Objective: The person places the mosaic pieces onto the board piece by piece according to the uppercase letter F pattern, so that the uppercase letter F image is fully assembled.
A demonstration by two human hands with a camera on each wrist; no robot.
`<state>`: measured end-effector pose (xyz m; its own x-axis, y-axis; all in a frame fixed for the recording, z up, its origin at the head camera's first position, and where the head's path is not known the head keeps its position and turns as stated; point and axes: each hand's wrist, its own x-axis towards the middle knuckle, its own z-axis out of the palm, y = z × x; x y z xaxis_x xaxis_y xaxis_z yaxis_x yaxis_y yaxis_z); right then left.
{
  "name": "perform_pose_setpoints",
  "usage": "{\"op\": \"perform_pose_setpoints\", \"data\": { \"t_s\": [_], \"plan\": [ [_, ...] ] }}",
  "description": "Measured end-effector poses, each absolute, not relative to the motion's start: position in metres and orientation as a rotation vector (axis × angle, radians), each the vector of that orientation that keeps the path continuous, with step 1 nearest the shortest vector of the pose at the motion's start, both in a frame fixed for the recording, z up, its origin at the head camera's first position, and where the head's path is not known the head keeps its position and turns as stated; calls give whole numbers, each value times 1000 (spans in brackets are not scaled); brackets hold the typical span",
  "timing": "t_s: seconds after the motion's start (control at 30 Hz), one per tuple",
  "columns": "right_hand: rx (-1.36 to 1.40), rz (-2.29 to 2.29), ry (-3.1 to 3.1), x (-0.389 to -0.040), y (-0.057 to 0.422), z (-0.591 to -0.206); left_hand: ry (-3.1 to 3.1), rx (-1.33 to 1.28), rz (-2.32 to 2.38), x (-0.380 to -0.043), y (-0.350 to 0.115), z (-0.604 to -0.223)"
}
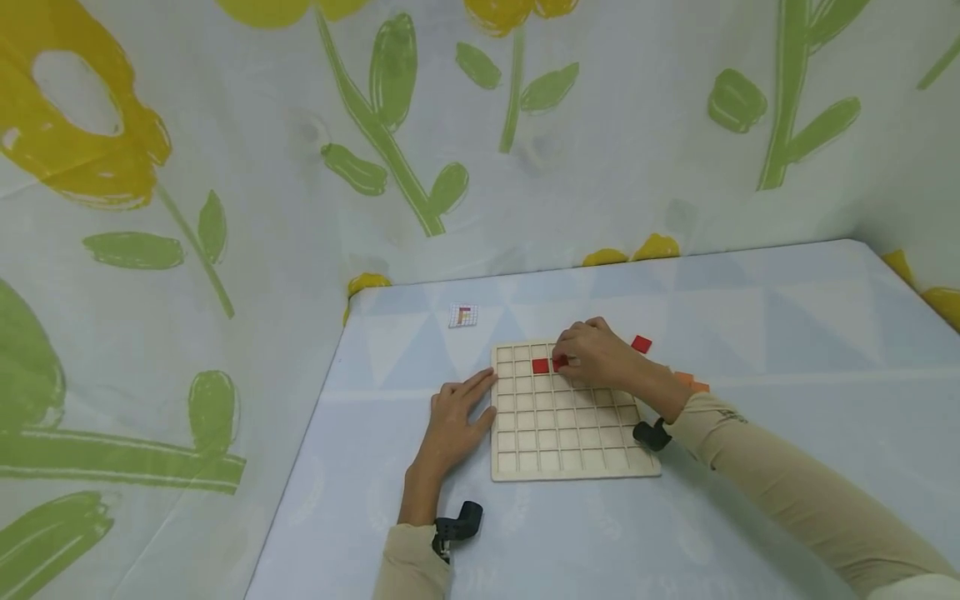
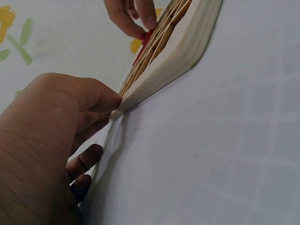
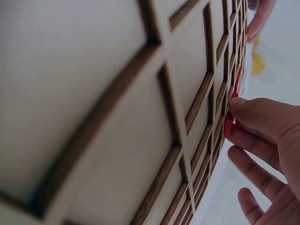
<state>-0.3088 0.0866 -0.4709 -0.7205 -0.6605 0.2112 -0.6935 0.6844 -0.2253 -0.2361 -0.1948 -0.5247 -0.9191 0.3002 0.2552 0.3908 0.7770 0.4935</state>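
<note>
A pale wooden grid board with raised ridges between square cells lies on the table. My right hand reaches over its far part and pinches a red square tile between thumb and finger, right at a cell. Just left of it, another red tile sits in a cell of the second row from the far edge. My left hand rests at the board's left edge, its fingertips touching the rim, fingers fairly straight; the left wrist view shows them against the board's side.
Beyond the board, to the right, lies a loose red tile. Orange tiles lie partly behind the right forearm. A small card printed with a coloured grid pattern lies past the board's far left corner. Flower-patterned cloth walls surround the table.
</note>
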Motion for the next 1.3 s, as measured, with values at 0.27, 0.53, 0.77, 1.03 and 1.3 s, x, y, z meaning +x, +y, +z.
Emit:
{"op": "perform_pose_setpoints", "data": {
  "t_s": [0.27,0.53,0.77,1.03,1.3],
  "plan": [
    [1122,457,-2812,-309,85,-469,-2815,-531,-844,-236,-193,-523],
    [1073,481,-2781,-303,96,-462,-2834,-507,-824,-236,-193,-523],
    [973,491,-2801,-298,122,-452,-2857,-492,-833,-236,-193,-526],
    [895,501,-2812,-296,147,-454,-2839,-508,-845,-236,-194,-525],
    [815,527,-2880,-291,163,-455,-2851,-497,-836,-235,-194,-527]
  ]
}}
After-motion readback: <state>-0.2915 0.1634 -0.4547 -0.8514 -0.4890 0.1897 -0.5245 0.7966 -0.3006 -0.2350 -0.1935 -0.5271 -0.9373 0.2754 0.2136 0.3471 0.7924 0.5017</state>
